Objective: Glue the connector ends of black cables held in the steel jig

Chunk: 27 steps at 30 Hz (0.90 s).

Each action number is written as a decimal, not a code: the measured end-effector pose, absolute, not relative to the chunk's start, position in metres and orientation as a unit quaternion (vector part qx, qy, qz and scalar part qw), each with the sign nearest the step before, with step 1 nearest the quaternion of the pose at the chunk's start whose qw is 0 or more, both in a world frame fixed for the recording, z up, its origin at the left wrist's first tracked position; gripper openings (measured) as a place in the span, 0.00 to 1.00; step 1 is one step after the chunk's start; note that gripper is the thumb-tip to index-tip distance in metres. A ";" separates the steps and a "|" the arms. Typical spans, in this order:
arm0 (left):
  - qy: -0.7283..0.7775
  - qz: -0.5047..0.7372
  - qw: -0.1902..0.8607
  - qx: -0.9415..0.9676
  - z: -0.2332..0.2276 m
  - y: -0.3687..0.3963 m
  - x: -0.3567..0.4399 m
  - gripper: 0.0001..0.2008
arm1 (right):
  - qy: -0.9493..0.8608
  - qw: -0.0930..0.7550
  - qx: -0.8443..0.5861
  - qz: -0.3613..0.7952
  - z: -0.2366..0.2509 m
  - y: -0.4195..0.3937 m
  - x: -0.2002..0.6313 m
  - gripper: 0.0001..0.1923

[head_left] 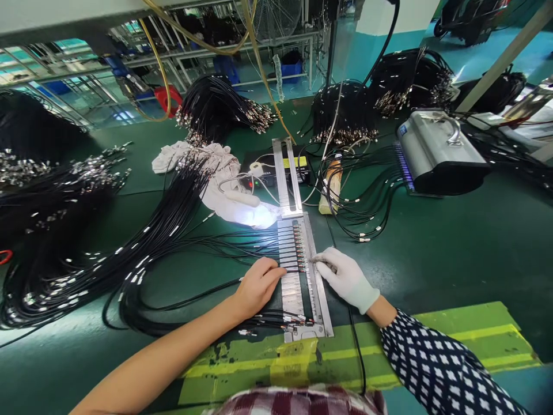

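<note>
My left hand (259, 287), bare, has thumb and forefinger closed on a black cable (294, 271) lying across the slotted metal fixture (294, 294). Several more black cables sit side by side in the upper slots, their small metal ends in a row. On the fixture's right side is my right hand (348, 279), in a white glove. Its fingers are pinched together at the metal bar, and whatever they hold is hidden. Loose cable ends (298, 323) rest over the fixture's near end. A long cable bundle (159, 230) runs in from the left.
A bright lamp (259, 214) shines beyond the fixture, near a white cloth (220, 167). Behind stands a black control box (263, 180). A silver-topped machine (444, 150) is at right, with cables running under it. Cable heaps (224, 106) line the back; yellow tape (475, 334) covers the front edge.
</note>
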<state>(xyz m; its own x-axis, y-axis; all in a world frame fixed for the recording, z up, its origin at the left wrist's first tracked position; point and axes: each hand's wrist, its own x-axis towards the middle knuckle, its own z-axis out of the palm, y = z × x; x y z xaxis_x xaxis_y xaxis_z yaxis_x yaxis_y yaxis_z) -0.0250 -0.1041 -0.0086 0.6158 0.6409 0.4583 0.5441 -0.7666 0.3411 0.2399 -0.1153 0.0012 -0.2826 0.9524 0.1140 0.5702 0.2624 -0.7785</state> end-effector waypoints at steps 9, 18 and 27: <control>0.347 0.228 0.083 0.906 -0.008 -0.114 -0.040 0.17 | -0.742 0.294 -0.517 0.309 -0.001 -0.115 0.241 0.11; 0.366 0.146 0.122 0.911 0.009 -0.121 -0.040 0.17 | -0.736 0.310 -0.516 0.309 0.001 -0.114 0.239 0.11; 0.409 0.118 0.368 0.827 0.029 -0.152 -0.037 0.03 | -0.738 0.314 -0.514 0.304 -0.003 -0.116 0.240 0.11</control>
<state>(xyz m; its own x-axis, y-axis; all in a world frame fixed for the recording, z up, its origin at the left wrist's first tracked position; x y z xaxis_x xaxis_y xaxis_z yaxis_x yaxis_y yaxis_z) -0.0371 -0.1519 0.0293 0.6370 0.7635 -0.1059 0.5902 -0.3947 0.7042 0.2399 -0.1157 -0.0027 -0.2749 0.9496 0.1509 0.5675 0.2870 -0.7717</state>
